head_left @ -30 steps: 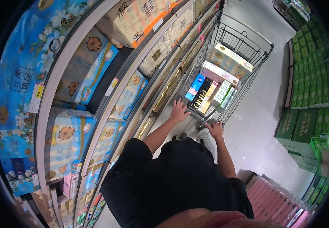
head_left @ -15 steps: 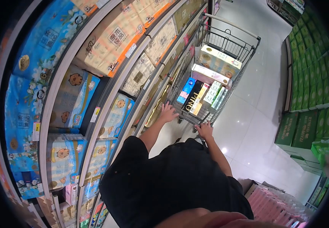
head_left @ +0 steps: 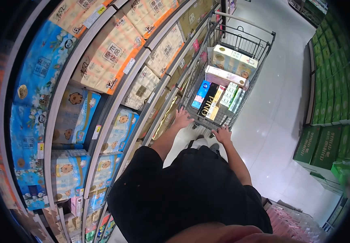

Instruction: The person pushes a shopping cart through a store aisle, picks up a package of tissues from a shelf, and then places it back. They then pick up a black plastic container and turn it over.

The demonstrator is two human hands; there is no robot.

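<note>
A metal shopping cart stands in front of me. On the left corner of its near edge rests my left hand, with fingers apart. My right hand lies on the same edge further right, fingers spread over the rim. Inside the cart, nearest my hands, are a blue box, a black box with gold letters, a yellow and white box and green and white packs. Behind them lie a long pale box and a large tissue pack.
Shelves of tissue packs run close along the left side. On the right stand stacked green boxes, with pink packs at the lower right. Pale tiled floor stretches between them.
More orange and cream packs have come into view as the shelves shifted down. The cart sits further left in the view, with both hands still at its near edge.
</note>
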